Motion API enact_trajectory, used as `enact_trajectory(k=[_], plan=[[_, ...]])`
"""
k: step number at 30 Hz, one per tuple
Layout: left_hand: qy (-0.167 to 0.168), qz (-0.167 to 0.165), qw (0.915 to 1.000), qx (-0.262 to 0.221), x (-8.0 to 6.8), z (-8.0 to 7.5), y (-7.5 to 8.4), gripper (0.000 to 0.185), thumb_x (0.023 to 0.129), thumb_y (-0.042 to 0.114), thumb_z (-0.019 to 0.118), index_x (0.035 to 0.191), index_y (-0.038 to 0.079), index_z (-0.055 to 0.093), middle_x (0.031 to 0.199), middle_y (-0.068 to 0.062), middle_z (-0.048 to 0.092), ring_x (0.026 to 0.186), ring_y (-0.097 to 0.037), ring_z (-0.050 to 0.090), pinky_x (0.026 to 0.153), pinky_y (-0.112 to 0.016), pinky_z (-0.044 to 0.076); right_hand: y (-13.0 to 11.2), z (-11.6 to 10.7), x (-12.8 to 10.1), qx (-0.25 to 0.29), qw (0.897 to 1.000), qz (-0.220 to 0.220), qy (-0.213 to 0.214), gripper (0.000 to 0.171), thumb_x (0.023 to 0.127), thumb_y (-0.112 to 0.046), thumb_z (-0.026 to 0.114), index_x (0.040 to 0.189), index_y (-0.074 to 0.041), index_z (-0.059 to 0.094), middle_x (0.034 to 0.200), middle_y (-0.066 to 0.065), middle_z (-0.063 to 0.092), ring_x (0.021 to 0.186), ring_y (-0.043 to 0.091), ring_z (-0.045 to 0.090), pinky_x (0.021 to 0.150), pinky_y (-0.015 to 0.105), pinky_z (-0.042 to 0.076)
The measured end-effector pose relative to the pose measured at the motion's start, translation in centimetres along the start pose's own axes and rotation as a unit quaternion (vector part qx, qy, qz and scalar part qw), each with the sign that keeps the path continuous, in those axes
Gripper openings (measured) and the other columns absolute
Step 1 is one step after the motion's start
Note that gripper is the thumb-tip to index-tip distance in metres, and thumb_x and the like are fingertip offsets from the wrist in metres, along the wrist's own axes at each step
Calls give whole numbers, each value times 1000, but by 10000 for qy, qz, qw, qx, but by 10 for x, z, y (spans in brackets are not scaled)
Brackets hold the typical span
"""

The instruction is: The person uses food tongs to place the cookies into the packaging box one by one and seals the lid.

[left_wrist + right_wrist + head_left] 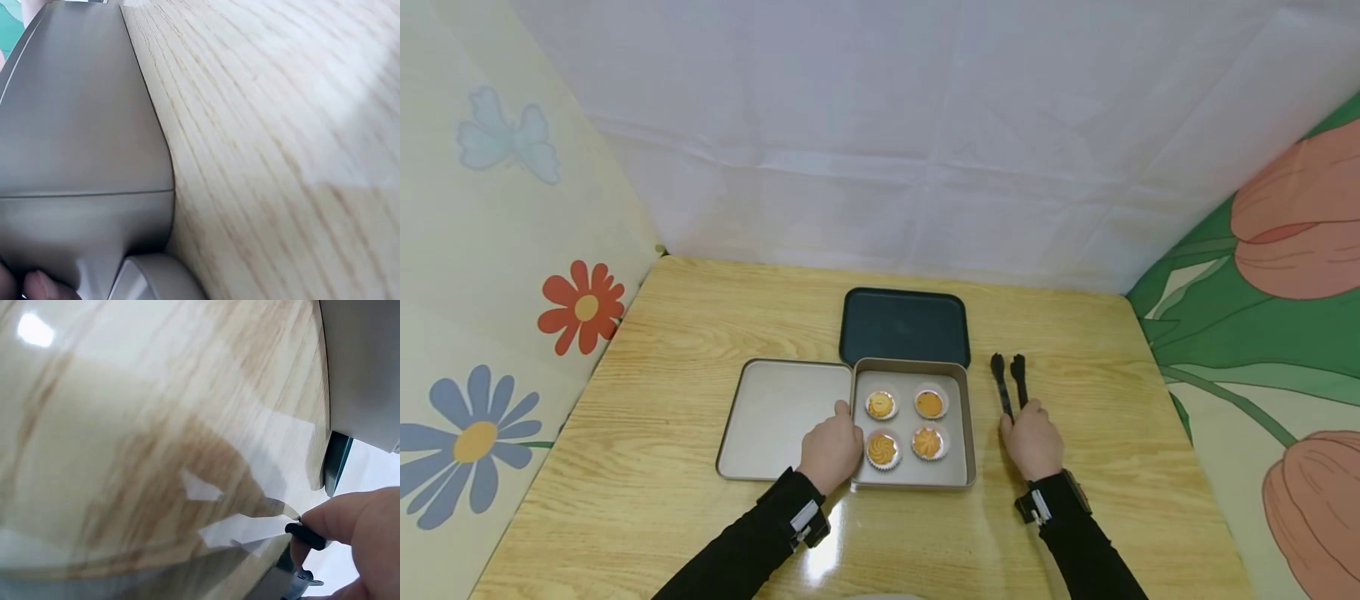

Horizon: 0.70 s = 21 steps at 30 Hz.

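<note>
Right, so my right hand (pixel 1033 442) grasps the black tongs (pixel 1003 390), tips spread with nothing between, off the tin's right side. My left hand (pixel 831 452) grips the left wall of the tin (pixel 907 387), by the flat panel (pixel 786 417). Four pastries (pixel 929 442) sit apart inside.

Risks, my judgement: a tug on that wall could skid the tin over the glossy desk (pixel 1112 400) and slide the cups. The near-left pastry (pixel 882 451) is just beside my knuckles, easy to bump. Over-squeezed tongs could crumble one.

Views: right wrist shows my digits pinching the tongs, mostly covered by my hand from the head camera. Left wrist gives the tin's outer wall at desk level. Only head shows the pastries.
</note>
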<state>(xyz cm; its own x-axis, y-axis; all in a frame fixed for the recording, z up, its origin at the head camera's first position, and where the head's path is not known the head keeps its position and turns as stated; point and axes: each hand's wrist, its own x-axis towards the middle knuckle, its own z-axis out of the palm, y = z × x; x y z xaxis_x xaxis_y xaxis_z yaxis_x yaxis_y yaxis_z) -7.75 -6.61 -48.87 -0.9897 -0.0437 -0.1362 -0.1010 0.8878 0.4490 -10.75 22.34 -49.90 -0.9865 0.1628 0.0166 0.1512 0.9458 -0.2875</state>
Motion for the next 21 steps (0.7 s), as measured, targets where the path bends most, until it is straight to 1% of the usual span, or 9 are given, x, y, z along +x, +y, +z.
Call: enact_trajectory(k=[3, 6, 9, 11, 13, 15, 18, 20, 21], plan=[[2, 46, 10000, -74, 0, 1, -2, 16, 87, 18, 45, 88, 2, 43, 57, -10, 49, 46, -24, 50, 40, -39, 36, 0, 1, 0, -40, 10000, 4, 50, 35, 84, -24, 59, 82, 8, 42, 66, 20, 49, 50, 33, 53, 42, 44, 39], [-13, 124, 9996, -235, 0, -1, -7, 22, 92, 25, 42, 86, 4, 43, 57, -9, 48, 47, -23, 50, 40, -37, 35, 1, 1, 0, -74, 9999, -34, 125, 37, 83, -24, 60, 82, 8, 42, 65, 20, 49, 49, 33, 52, 41, 43, 39], [51, 235, 9988, -421, -2, -7, -16, 28, 95, 31, 39, 84, 6, 44, 57, -8, 46, 47, -22, 49, 41, -36, 33, 2, 2, -1, -83, 9999, -31, 132, 41, 83, -28, 60, 84, 9, 42, 67, 21, 49, 50, 33, 52, 41, 43, 39], [93, 333, 9984, -442, -4, -14, -24, 24, 95, 27, 42, 84, 7, 45, 56, -7, 45, 46, -21, 47, 41, -35, 32, 2, 2, -1, -70, 9999, 0, 94, 45, 84, -31, 60, 88, 10, 43, 71, 22, 50, 52, 34, 53, 42, 43, 39], [152, 498, 9980, -367, -7, -19, -32, 14, 91, 19, 47, 85, 6, 47, 59, -6, 49, 48, -20, 49, 43, -35, 35, 1, 1, -2, -35, 9999, 73, 71, 49, 85, -35, 59, 94, 11, 43, 75, 24, 50, 55, 35, 54, 42, 43, 39], [54, 665, 9975, -238, -12, -24, -38, 8, 84, 12, 53, 89, 5, 52, 66, -6, 55, 55, -19, 52, 47, -35, 39, 0, 0, -3, -11, 9999, 113, 127, 54, 85, -37, 57, 102, 13, 42, 82, 26, 50, 62, 39, 55, 45, 44, 40], [-261, 1036, 9943, 48, -20, -25, -45, 25, 72, 10, 59, 96, 3, 56, 81, -5, 58, 71, -20, 55, 57, -36, 43, -2, -2, -6, 38, 9994, 130, 317, 61, 85, -38, 57, 113, 14, 39, 90, 29, 50, 74, 44, 55, 51, 49, 42], [-589, 1206, 9908, 180, -26, -24, -47, 32, 66, 14, 63, 96, 3, 57, 81, -3, 54, 74, -19, 52, 58, -36, 42, -3, -4, -7, 43, 9990, 96, 427, 65, 86, -37, 57, 119, 15, 37, 96, 32, 49, 81, 47, 54, 56, 52, 43], [-699, 1298, 9887, 258, -28, -21, -48, 34, 65, 18, 66, 95, 4, 56, 80, -2, 52, 74, -19, 50, 58, -36, 40, -4, -4, -8, 43, 9989, 67, 469, 66, 86, -37, 57, 121, 15, 36, 99, 33, 49, 84, 47, 53, 58, 53, 43]])
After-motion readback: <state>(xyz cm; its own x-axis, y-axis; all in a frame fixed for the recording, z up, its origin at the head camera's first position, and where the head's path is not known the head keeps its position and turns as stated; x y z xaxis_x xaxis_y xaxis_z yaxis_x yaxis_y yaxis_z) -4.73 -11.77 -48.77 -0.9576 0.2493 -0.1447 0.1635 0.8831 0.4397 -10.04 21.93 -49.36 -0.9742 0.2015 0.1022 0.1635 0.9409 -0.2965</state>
